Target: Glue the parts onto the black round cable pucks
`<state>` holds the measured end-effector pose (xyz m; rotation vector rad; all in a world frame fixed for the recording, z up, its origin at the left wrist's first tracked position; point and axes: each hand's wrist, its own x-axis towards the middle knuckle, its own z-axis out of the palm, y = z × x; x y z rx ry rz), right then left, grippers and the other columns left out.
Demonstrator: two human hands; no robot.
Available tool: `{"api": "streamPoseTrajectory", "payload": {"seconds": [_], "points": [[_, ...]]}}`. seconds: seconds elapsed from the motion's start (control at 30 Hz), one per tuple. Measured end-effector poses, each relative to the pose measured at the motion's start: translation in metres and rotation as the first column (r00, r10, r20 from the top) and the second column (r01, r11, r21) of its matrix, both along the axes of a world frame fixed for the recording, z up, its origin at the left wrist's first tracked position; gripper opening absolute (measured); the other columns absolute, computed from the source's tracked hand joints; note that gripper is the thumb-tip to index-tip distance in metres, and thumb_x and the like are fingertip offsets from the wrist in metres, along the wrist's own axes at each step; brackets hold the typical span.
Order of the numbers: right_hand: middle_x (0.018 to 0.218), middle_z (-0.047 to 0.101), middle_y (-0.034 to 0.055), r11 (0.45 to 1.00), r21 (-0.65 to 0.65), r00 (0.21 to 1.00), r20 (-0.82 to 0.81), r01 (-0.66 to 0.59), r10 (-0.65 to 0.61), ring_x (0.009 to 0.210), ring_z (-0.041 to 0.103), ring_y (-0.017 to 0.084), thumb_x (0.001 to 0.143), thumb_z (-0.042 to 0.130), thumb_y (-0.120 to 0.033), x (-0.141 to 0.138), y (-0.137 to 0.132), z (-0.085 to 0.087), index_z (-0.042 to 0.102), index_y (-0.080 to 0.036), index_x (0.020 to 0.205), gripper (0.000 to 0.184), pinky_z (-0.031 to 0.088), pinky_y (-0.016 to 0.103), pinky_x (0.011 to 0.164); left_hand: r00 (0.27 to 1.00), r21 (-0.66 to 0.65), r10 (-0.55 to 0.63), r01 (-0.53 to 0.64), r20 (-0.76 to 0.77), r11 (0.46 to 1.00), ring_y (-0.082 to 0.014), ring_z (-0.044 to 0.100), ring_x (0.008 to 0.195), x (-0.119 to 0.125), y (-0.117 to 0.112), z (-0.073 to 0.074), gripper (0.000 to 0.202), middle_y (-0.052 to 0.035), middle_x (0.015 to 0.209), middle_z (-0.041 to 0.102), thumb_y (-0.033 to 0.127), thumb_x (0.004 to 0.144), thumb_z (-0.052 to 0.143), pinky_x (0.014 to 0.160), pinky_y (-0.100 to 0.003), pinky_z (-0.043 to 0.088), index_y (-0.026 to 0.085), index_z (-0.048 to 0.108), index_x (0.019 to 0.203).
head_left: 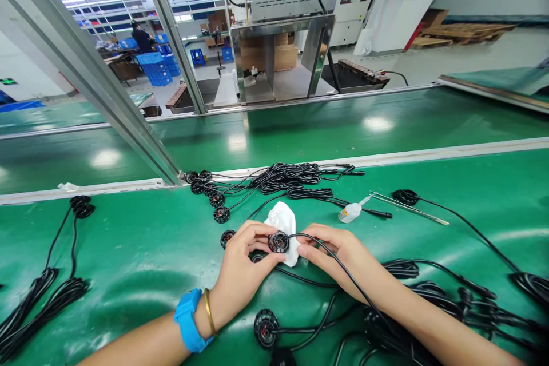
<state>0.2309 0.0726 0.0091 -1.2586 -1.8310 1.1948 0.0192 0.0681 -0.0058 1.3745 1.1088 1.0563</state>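
Note:
My left hand [251, 254], with a blue watch band and a gold bangle at the wrist, grips a small round black cable head [278, 242] between thumb and fingers. Reddish parts show in its face, and a black cable runs from it over my right wrist. A white cloth [283, 218] lies behind the cable head. My right hand [328, 246] pinches the cloth's right edge. Close by are another round cable head [227, 237] left of my fingers and one more [266, 329] nearer to me.
Bundled black cables [291, 177] with round heads lie along the bench's back edge. A small white bottle [350, 213] and thin metal tweezers [412, 207] sit to the right. More coiled cables lie at left [43, 303] and lower right. A metal post [128, 126] rises behind, beside a green conveyor belt [300, 131].

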Motion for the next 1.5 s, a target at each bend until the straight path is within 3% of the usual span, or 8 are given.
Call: {"api": "streamPoseTrajectory", "payload": {"seconds": [0.43, 0.6, 0.7, 0.9, 1.07, 1.27, 1.37, 1.5], "points": [[0.073, 0.06, 0.0006, 0.989, 0.141, 0.998, 0.029, 0.044, -0.048, 0.064, 0.053, 0.012, 0.091, 0.059, -0.033, -0.007, 0.0, -0.004, 0.07, -0.02, 0.078, 0.022, 0.041, 0.023, 0.06, 0.999, -0.126, 0.031, -0.025, 0.039, 0.992, -0.0101, 0.066, 0.075, 0.004, -0.001, 0.003, 0.031, -0.0007, 0.098, 0.058, 0.014, 0.068, 0.084, 0.073, -0.023, 0.058, 0.016, 0.067, 0.093], [0.077, 0.062, 0.0023, 0.986, 0.144, 0.993, 0.065, 0.089, -0.099, 0.065, 0.054, 0.014, 0.087, 0.058, -0.029, -0.004, 0.003, -0.011, 0.067, -0.019, 0.08, 0.015, 0.042, 0.025, 0.062, 0.987, -0.263, -0.062, 0.1, 0.149, 0.96, -0.0131, 0.067, 0.082, 0.001, 0.0, 0.003, 0.037, -0.0047, 0.096, 0.068, 0.014, 0.071, 0.082, 0.078, -0.023, 0.055, 0.015, 0.065, 0.104], [0.08, 0.064, 0.0026, 0.989, 0.098, 0.99, 0.072, 0.113, -0.12, 0.065, 0.056, 0.014, 0.086, 0.059, -0.029, -0.002, 0.003, -0.013, 0.066, -0.02, 0.081, 0.013, 0.043, 0.024, 0.061, 0.972, -0.288, -0.107, 0.166, 0.211, 0.943, -0.0145, 0.067, 0.087, -0.003, 0.001, 0.004, 0.038, -0.0079, 0.098, 0.073, 0.015, 0.077, 0.079, 0.081, -0.024, 0.053, 0.014, 0.065, 0.112], [0.076, 0.067, 0.0026, 0.99, -0.045, 0.99, 0.044, 0.136, -0.134, 0.063, 0.059, 0.014, 0.088, 0.057, -0.038, -0.001, 0.004, -0.007, 0.066, -0.019, 0.085, 0.022, 0.042, 0.022, 0.053, 0.97, -0.272, -0.118, 0.175, 0.212, 0.946, -0.0194, 0.069, 0.098, -0.006, 0.003, 0.003, 0.039, -0.0119, 0.109, 0.074, 0.021, 0.08, 0.078, 0.089, -0.028, 0.053, 0.014, 0.066, 0.116], [0.08, 0.068, 0.0039, 0.983, -0.123, 0.988, -0.058, 0.134, -0.142, 0.071, 0.062, 0.015, 0.086, 0.06, -0.045, 0.001, 0.005, -0.008, 0.065, -0.018, 0.087, 0.027, 0.048, 0.024, 0.062, 0.972, -0.259, -0.111, 0.164, 0.205, 0.952, -0.0197, 0.069, 0.101, -0.007, 0.003, 0.002, 0.039, -0.0125, 0.114, 0.072, 0.024, 0.081, 0.077, 0.091, -0.028, 0.053, 0.014, 0.066, 0.118], [0.076, 0.066, 0.0024, 0.969, -0.245, 0.978, -0.202, 0.008, -0.059, 0.067, 0.059, 0.013, 0.084, 0.066, -0.046, 0.001, 0.004, -0.003, 0.065, -0.016, 0.088, 0.03, 0.046, 0.022, 0.061, 0.982, -0.284, -0.054, 0.105, 0.182, 0.953, -0.0142, 0.069, 0.083, -0.002, 0.002, 0.004, 0.038, -0.007, 0.094, 0.075, 0.017, 0.073, 0.081, 0.08, -0.023, 0.055, 0.014, 0.068, 0.108], [0.074, 0.067, 0.0015, 0.986, -0.167, 0.996, -0.09, -0.028, 0.013, 0.067, 0.06, 0.013, 0.087, 0.061, -0.047, -0.001, 0.004, -0.004, 0.065, -0.017, 0.086, 0.031, 0.046, 0.021, 0.06, 0.993, -0.256, -0.033, 0.061, 0.11, 0.965, -0.0126, 0.067, 0.078, 0.003, 0.001, 0.004, 0.036, -0.006, 0.093, 0.073, 0.013, 0.071, 0.081, 0.076, -0.022, 0.055, 0.014, 0.069, 0.105], [0.072, 0.066, 0.0006, 0.997, 0.013, 0.988, 0.135, 0.074, -0.075, 0.064, 0.06, 0.013, 0.089, 0.057, -0.039, -0.001, 0.004, -0.013, 0.065, -0.019, 0.081, 0.023, 0.047, 0.023, 0.061, 0.997, -0.195, -0.068, 0.073, 0.032, 0.978, -0.0138, 0.066, 0.082, 0.001, -0.003, 0.006, 0.034, -0.0064, 0.098, 0.069, 0.016, 0.076, 0.078, 0.077, -0.023, 0.055, 0.016, 0.069, 0.109]]}}
